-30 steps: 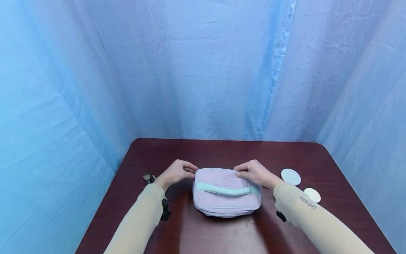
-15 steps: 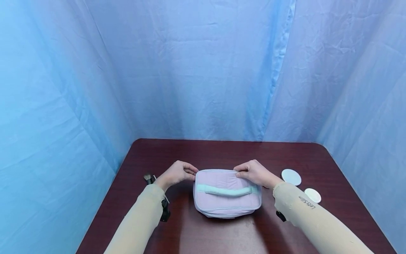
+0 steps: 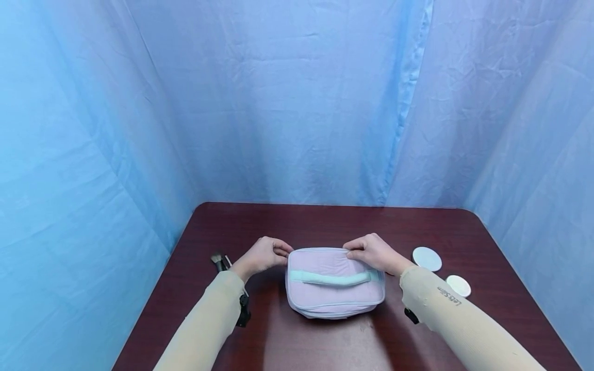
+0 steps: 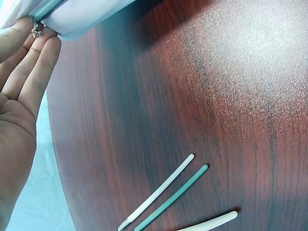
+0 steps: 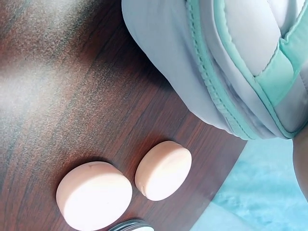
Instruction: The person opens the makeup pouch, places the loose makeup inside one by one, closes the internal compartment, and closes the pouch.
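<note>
A lilac zippered cosmetic bag with a mint carry handle lies on the dark wooden table, both hands at its far edge. At the bag's far left corner, my left hand pinches a small metal zipper pull between thumb and fingers, seen close in the left wrist view. My right hand grips the far edge right of centre, thumb on top of the lid. A mint zipper band runs along the bag's side in the right wrist view. Only a sliver of the right hand enters that view.
Left of the bag lie a makeup brush and slim sticks, one white and one green. To the right are two pale round cases and the edge of another round item. Blue curtains surround the table.
The bag has shifted slightly right and toward the person. My left hand has moved a little right along with its corner; the right hand's hold is nearly unchanged.
</note>
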The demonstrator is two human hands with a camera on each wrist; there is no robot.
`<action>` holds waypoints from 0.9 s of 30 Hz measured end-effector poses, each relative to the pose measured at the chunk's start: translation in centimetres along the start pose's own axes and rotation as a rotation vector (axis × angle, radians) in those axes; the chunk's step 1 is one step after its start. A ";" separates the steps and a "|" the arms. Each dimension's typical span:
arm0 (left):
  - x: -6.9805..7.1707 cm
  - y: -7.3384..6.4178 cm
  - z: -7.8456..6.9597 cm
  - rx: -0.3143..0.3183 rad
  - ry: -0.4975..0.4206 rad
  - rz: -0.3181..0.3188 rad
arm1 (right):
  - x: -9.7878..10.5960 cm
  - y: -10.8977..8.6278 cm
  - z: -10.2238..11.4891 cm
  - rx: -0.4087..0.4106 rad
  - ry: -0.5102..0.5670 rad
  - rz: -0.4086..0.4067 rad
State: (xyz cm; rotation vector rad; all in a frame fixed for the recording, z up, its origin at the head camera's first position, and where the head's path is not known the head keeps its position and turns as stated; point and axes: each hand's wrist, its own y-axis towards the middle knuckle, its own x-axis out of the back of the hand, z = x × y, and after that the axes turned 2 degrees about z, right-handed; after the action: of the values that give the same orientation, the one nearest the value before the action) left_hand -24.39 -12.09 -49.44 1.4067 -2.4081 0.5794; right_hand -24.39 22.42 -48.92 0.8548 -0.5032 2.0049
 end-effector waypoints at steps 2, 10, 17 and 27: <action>-0.1 0.0 -0.1 0.004 0.001 0.001 | 0.0 0.1 0.0 0.002 -0.002 -0.012; -0.3 -0.1 0.0 0.017 -0.075 0.023 | 0.0 0.6 -0.3 -0.023 0.009 -0.041; -0.5 -0.7 0.3 0.035 -0.111 0.051 | 0.0 0.9 -0.5 -0.017 -0.012 -0.041; -1.4 -1.0 0.4 -0.045 0.007 0.018 | 0.0 1.0 -0.6 -0.011 -0.018 -0.028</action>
State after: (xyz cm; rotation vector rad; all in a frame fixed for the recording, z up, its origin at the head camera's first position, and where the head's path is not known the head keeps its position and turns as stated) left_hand -22.86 -11.70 -50.23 1.3644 -2.4155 0.5300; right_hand -25.48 22.26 -49.32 0.8695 -0.5089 1.9690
